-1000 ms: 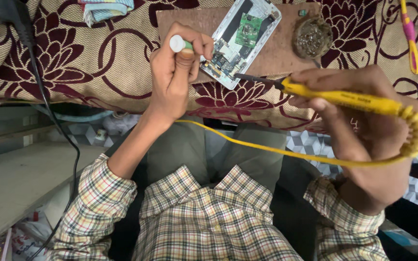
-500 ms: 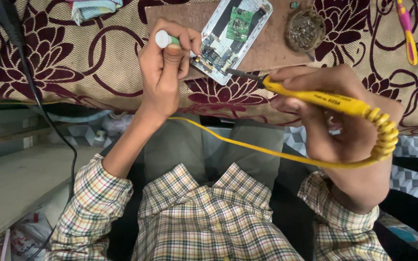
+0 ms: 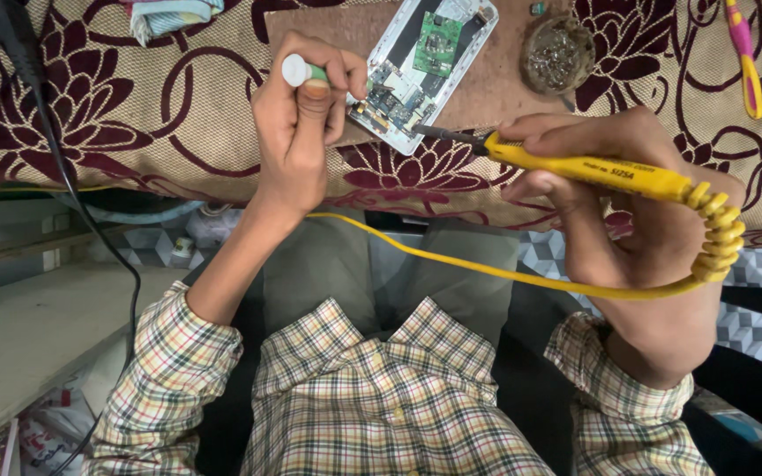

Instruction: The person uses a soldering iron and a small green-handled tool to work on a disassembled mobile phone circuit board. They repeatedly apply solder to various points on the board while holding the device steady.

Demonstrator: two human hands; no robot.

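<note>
Checked shirt [image 3: 399, 397] at lower centre, right hand [image 3: 637, 203] at mid right grasping a yellow soldering iron [image 3: 593, 172], tip touching the opened phone [image 3: 421, 62] at upper centre, left hand [image 3: 302, 123] clenched around a small green-and-white tool [image 3: 297, 70] beside the phone, flowered cloth [image 3: 134, 106] underneath, round tin [image 3: 557, 53] at upper right.

The left hand [image 3: 302, 132] grips a small white-capped green tool [image 3: 297, 70], its tip at the near corner of an opened phone [image 3: 425, 66]. The right hand [image 3: 628, 203] holds a yellow soldering iron [image 3: 593, 172], whose dark tip touches the phone's lower edge, between the two hands. A yellow cord [image 3: 487, 269] runs below both hands. Beyond the right hand sits a round pot [image 3: 557, 53] of metal wool on a floral tabletop [image 3: 134, 115].
</note>
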